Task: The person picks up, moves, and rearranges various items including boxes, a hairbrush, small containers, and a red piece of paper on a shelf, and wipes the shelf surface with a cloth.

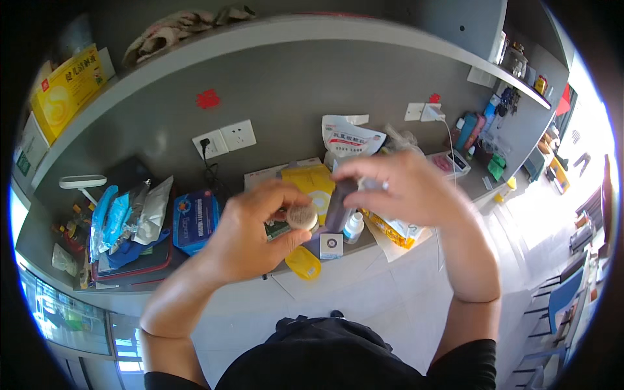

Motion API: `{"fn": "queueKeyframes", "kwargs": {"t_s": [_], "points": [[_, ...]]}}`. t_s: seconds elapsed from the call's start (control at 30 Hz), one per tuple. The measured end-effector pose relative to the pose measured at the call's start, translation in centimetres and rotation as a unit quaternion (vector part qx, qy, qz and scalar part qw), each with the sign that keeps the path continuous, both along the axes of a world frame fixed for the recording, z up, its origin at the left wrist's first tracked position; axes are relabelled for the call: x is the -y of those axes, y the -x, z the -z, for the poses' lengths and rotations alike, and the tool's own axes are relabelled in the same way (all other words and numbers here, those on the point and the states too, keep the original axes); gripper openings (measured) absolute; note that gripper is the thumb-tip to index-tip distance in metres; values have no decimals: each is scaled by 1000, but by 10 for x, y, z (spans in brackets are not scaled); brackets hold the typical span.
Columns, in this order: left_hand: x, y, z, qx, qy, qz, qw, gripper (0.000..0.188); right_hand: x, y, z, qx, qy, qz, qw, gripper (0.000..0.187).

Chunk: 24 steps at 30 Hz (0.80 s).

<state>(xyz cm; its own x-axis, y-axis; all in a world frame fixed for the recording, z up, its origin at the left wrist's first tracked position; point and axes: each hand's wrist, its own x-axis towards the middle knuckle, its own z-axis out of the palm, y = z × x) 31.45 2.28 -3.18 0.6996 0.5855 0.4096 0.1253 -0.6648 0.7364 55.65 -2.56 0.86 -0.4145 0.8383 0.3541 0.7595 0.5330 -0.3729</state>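
My left hand (pixel 250 224) is closed around a small round container (pixel 303 218), its beige top facing up between thumb and fingers. My right hand (pixel 403 195), smeared by motion, is closed on a dark, elongated, boxy object (pixel 338 207) whose kind I cannot make out. Both hands are above the desk, close together but apart. Below them stand a small white bottle (pixel 353 227) with a blue label and a small white box (pixel 331 246) with a dark round mark. A yellow pouch-like item (pixel 303 263) lies at the desk's front edge.
A blue box (pixel 195 221) and plastic-wrapped packs (pixel 120 218) lie at left. Behind my hands are a white pouch (pixel 351 136) and a yellow packet (pixel 311 179). A curved-looking shelf (pixel 292 30) hangs above. A white charging cable (pixel 448 140) runs down at right.
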Motion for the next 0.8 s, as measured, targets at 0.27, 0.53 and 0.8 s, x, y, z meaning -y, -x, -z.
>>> {"fn": "queueKeyframes", "kwargs": {"t_s": [0.27, 0.53, 0.8], "points": [[-3, -15, 195, 4, 96, -124, 988, 33, 23, -13, 165, -159, 128, 94, 974, 32], [3, -6, 258, 41, 124, -225, 966, 38, 9, 25, 232, -249, 111, 134, 953, 30], [13, 15, 237, 352, 475, -110, 799, 30, 1, 47, 238, -309, 127, 107, 936, 34]]}}
